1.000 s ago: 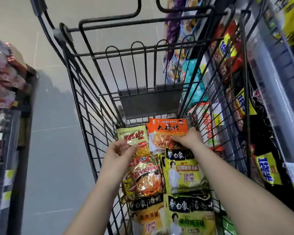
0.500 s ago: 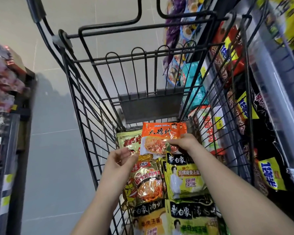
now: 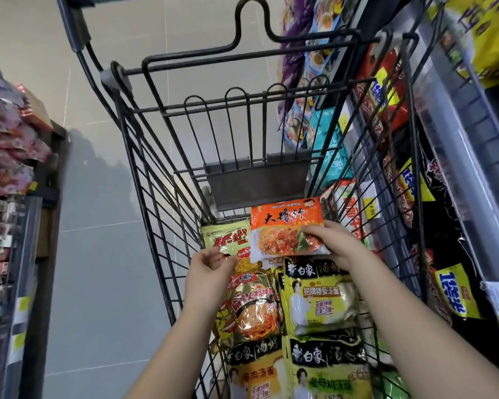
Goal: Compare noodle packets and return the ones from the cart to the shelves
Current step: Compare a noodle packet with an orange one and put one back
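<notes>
The orange packet (image 3: pixel 285 226) is raised further from the pile (image 3: pixel 320 300) at the cart's (image 3: pixel 257 182) far end, pinched by fingers of the right hand (image 3: pixel 339 247); those of the left hand (image 3: pixel 209 267) are loosely curled, empty. Reshelving appears barely begun.

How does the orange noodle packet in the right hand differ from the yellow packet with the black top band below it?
The orange plastic noodle packet is held up, pinched by the fingers of the right hand; the yellow plastic packet with the black top band lies flat in the black wire cart. The orange packet shows a food picture; the yellow packet shows a person in white. Both bear large Chinese characters.
</notes>
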Motion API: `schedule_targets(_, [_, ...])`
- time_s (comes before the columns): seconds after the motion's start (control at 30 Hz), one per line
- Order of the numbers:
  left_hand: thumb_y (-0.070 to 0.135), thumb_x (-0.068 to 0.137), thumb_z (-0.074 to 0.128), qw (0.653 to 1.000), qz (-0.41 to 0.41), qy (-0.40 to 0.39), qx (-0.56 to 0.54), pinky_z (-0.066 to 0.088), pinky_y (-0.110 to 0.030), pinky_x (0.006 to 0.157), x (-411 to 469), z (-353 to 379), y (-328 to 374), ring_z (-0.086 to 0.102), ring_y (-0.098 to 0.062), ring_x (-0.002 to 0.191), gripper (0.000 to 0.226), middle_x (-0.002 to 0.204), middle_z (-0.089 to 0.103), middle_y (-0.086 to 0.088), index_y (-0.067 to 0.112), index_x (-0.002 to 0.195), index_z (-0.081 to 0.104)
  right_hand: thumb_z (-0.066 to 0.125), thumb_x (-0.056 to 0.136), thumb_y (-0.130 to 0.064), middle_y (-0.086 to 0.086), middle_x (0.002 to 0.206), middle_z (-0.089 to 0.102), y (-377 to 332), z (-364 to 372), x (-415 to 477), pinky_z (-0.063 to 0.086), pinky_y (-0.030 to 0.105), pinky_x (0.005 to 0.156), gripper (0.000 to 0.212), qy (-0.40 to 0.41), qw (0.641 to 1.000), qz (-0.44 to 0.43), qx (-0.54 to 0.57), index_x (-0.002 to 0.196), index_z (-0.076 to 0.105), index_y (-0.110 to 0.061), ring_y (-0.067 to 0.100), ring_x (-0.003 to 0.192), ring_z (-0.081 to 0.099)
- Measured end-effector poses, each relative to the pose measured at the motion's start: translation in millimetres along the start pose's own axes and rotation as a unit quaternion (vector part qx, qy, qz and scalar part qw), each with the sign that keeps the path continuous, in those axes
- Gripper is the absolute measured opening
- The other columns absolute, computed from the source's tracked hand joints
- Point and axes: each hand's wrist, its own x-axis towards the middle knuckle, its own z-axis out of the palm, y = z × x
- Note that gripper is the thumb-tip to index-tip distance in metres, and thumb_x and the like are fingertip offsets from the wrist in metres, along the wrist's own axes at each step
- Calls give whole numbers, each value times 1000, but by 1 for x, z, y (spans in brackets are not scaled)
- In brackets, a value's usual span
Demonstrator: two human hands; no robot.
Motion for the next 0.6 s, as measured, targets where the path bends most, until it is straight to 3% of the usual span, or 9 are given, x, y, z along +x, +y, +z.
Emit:
schedule_targets(0.1, [18,94,76,1000,-11,11,-17,46,-30,87,15,8,-7,62,-11,100,45,124,63,-4,14,133,54,76,89,-15,8,101,80,4,-7,-16,58,31,72,28,-5,1000,-6,25,115,66,-9,22,89,77])
schedule_targets(0.23, [15,95,75,999,-35,36,-22,42,-33,94,32,17,-20,58,-21,111,54,133,60,-8,8,142,50,77,88,-17,6,97,81,5,-11,-47,60,38,84,32,-11,999,-32,26,118,67,-10,24,91,78])
schedule_targets(0.3, [14,96,74,998,-39,52,-4,45,-30,90,37,23,-26,59,-20,105,56,136,59,-8,8,146,48,76,89,-16,5,98,81,1,-12,-72,59,35,80,29,-14,997,-49,50,116,67,-13,22,92,78])
schedule_targets(0.4, [11,97,70,995,-45,73,50,44,-23,61,46,34,-34,55,-8,72,61,137,58,-10,5,151,44,74,85,-17,6,106,80,-3,-18,-117,57,35,82,36,-25,992,-77,94,120,66,-14,21,98,77])
schedule_targets(0.47, [9,96,69,991,-48,87,88,45,-25,58,56,40,-39,55,-10,68,64,143,55,-14,4,154,42,73,81,-20,6,112,78,-1,-24,-144,56,39,89,43,-22,990,-90,107,123,65,-14,22,104,75])
schedule_targets(0.53, [9,93,69,987,-52,99,114,50,-30,69,67,44,-43,65,-21,80,66,146,53,-19,4,154,41,73,79,-23,5,114,78,1,-33,-167,52,43,95,47,-21,989,-93,111,125,65,-15,21,107,74])
schedule_targets(0.6, [9,92,71,982,-67,108,138,53,-38,87,76,47,-44,66,-35,108,67,148,51,-21,2,153,43,75,77,-23,2,114,78,4,-41,-186,50,41,94,47,-16,989,-88,115,123,67,-20,18,108,73])
